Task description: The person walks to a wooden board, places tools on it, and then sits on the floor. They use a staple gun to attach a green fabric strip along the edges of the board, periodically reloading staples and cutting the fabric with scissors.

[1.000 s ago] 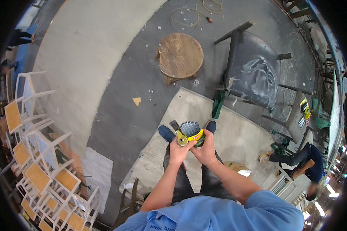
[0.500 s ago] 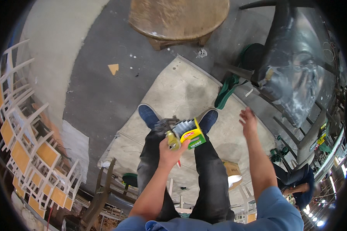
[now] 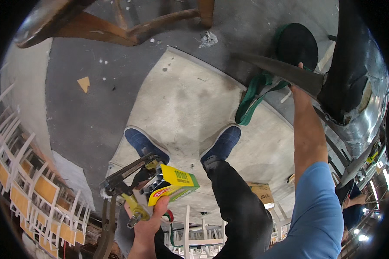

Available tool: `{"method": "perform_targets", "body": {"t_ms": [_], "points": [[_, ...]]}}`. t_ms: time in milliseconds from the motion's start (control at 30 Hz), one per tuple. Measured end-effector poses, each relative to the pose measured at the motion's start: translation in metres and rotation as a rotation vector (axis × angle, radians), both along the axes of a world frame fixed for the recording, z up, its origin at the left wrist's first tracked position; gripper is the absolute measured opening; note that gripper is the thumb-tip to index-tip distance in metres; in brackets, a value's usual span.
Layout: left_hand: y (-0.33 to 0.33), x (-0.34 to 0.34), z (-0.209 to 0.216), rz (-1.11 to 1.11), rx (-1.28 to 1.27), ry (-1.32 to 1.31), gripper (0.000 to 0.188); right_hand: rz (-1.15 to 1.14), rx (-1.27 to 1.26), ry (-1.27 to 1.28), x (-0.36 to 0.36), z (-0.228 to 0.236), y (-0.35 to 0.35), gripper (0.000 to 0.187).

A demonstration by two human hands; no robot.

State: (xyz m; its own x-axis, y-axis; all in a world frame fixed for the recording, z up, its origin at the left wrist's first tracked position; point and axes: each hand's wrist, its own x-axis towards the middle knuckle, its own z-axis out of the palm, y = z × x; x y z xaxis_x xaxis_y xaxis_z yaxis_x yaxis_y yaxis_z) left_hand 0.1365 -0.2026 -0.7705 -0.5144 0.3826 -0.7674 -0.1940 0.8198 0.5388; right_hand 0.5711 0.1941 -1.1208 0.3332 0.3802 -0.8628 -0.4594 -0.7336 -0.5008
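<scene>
In my left hand are a pneumatic staple gun and a yellow-green open box of staples, with grey staple strips showing at its open side. My thumb lies against the box. My right hand reaches far forward to the right, at the near edge of a roll of webbing, black-faced with a green rim. A dark wooden bar crosses over this hand and hides most of its fingers. From the roll a loose green webbing strap trails onto the pale sheet.
A chair seat wrapped in clear plastic stands close at right. Wooden furniture legs are at the far left. White chair frames are stacked at left. A cardboard box sits behind my leg on the pale sheet.
My right hand has moved forward from above the sheet to the webbing roll. My left hand has swung left and nearer with the staple gun and box. The view has shifted forward and right.
</scene>
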Motion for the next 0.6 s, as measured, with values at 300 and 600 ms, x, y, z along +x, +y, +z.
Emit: {"method": "perform_targets", "body": {"t_ms": [300,600], "points": [[0.010,-0.002,-0.001,0.067,-0.008,0.038,0.055,0.013,-0.007,0.004,0.027,-0.006,0.020,0.079],[0.017,-0.024,-0.010,-0.058,-0.054,-0.033,0.064,0.368,0.101,-0.336,0.024,0.010,0.047,0.078]]}}
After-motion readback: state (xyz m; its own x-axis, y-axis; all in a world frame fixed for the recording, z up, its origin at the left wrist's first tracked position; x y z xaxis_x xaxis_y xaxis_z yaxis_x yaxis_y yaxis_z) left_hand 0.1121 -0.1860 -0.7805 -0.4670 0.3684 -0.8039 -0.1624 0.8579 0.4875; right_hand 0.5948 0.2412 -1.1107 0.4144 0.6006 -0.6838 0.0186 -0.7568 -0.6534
